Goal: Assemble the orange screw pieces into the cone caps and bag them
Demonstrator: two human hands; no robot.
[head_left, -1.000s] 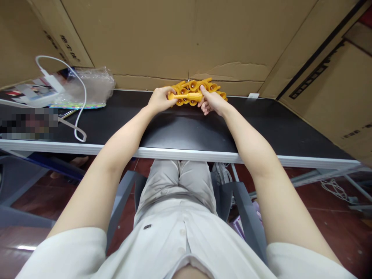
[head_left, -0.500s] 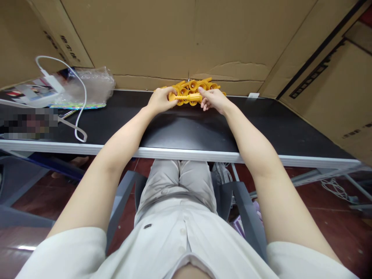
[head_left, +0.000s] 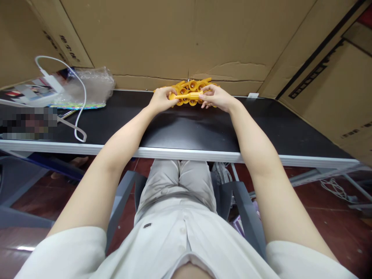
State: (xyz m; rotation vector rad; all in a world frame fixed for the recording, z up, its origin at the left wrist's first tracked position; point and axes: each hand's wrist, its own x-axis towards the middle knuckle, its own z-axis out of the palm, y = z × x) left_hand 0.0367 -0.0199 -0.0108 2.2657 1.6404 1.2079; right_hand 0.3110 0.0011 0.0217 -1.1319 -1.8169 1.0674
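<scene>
A yellow plastic stick (head_left: 190, 96) with a ribbed, thicker right part and a wider left end lies level between my hands. My left hand (head_left: 161, 99) is closed on its left end, thumb and fingers pinching it. At the opposite end, my right hand (head_left: 216, 97) has its thumb and fingertips closed around the ribbed part. Right behind it rests a heap of similar yellow pieces (head_left: 193, 85), several of them turning round cup-like openings toward me. My hands and the held stick cover part of that heap.
Cardboard (head_left: 139, 42) walls stand behind and beside the black table (head_left: 186, 131). Left on the table lie a clear plastic bag (head_left: 95, 83), a white cable (head_left: 85, 100) and papers. A small white piece (head_left: 253, 95) lies near the back edge at right.
My right hand has shifted its grip on the stick's right end: its fingers are now extended over the top, and the wrist has moved slightly right. My left hand stays nearly still.
</scene>
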